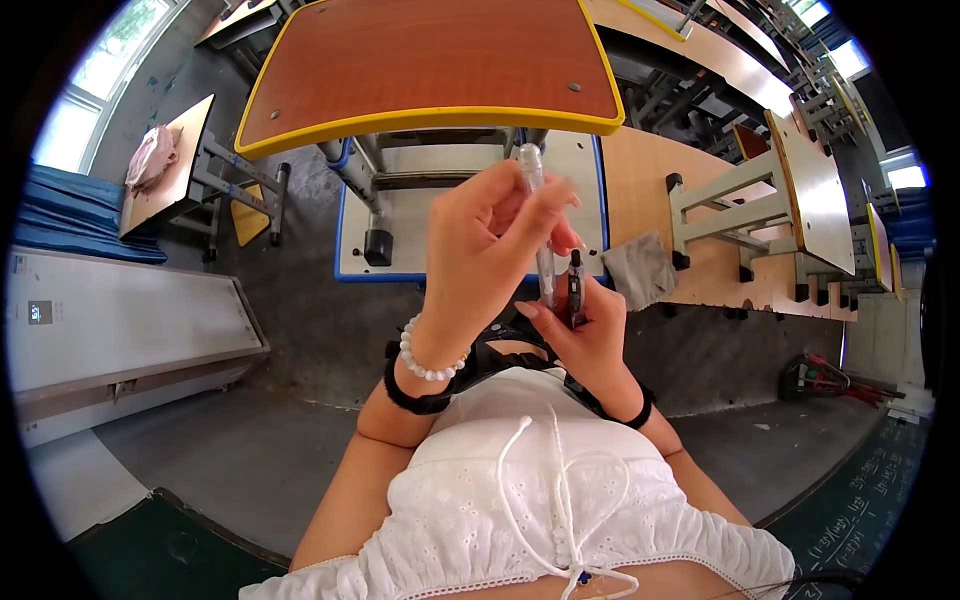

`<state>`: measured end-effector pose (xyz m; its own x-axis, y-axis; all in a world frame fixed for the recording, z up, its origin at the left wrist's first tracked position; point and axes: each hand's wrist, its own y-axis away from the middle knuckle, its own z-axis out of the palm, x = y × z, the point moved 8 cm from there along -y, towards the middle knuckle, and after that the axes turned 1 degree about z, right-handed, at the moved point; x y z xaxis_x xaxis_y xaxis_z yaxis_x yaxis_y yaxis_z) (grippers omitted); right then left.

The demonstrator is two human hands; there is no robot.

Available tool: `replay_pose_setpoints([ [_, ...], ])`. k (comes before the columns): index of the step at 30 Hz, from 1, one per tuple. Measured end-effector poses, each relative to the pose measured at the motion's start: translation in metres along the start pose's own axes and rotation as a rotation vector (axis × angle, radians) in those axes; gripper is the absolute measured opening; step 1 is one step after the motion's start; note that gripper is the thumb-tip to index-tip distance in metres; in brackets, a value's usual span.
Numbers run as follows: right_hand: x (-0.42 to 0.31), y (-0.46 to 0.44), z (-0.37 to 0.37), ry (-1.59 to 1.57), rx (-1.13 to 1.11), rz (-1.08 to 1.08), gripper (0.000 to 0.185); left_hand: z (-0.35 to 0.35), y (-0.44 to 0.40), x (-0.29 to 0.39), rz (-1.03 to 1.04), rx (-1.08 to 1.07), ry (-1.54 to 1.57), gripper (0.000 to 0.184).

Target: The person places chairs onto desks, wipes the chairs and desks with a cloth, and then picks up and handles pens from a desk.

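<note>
My left hand (490, 240), with a white bead bracelet at the wrist, is closed around a clear pen (533, 165). The pen stands nearly upright, its lower end close to my right thumb. Below and to the right, my right hand (592, 325) is closed on a slim black pen-like piece (575, 280); its lower part is hidden in my fingers. I cannot tell whether the two pieces touch. Both hands are raised in front of my white top.
Ahead, a brown, yellow-edged seat or desktop (430, 60) rises on metal legs from a blue-edged white board (480, 215). A grey cloth (642, 270) lies on a wooden surface to the right. A white cabinet (120, 320) stands left; a pink item (153, 157) sits on a desk.
</note>
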<state>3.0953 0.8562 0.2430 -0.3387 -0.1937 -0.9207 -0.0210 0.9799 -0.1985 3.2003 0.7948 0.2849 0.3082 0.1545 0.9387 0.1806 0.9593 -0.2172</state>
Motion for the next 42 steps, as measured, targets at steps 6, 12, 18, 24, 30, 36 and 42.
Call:
replay_pose_setpoints([
  [6,0.006,0.002,-0.001,0.038,0.071,0.017,0.029,0.005,-0.002,-0.001,0.052,-0.095,-0.083,0.036],
  [12,0.021,0.005,-0.006,0.087,0.152,0.022,0.033,0.009,-0.002,-0.005,-0.009,-0.168,-0.008,0.035],
  [18,0.010,0.004,-0.012,0.091,0.182,0.034,0.036,0.004,-0.006,-0.021,-0.122,-0.151,0.377,0.037],
  [24,-0.005,-0.002,0.000,0.029,-0.006,-0.116,0.031,0.004,-0.012,-0.021,-0.183,-0.250,0.904,0.035],
  [30,0.027,0.003,-0.015,-0.169,0.072,-0.007,0.021,-0.019,-0.012,-0.019,-0.223,-0.201,0.919,0.027],
  [36,0.034,0.001,-0.025,-0.170,0.086,0.000,0.026,-0.018,-0.013,-0.025,-0.232,-0.213,0.975,0.019],
  [42,0.034,0.004,-0.021,-0.210,0.089,0.001,0.025,-0.015,-0.014,-0.028,-0.232,-0.210,1.046,0.023],
])
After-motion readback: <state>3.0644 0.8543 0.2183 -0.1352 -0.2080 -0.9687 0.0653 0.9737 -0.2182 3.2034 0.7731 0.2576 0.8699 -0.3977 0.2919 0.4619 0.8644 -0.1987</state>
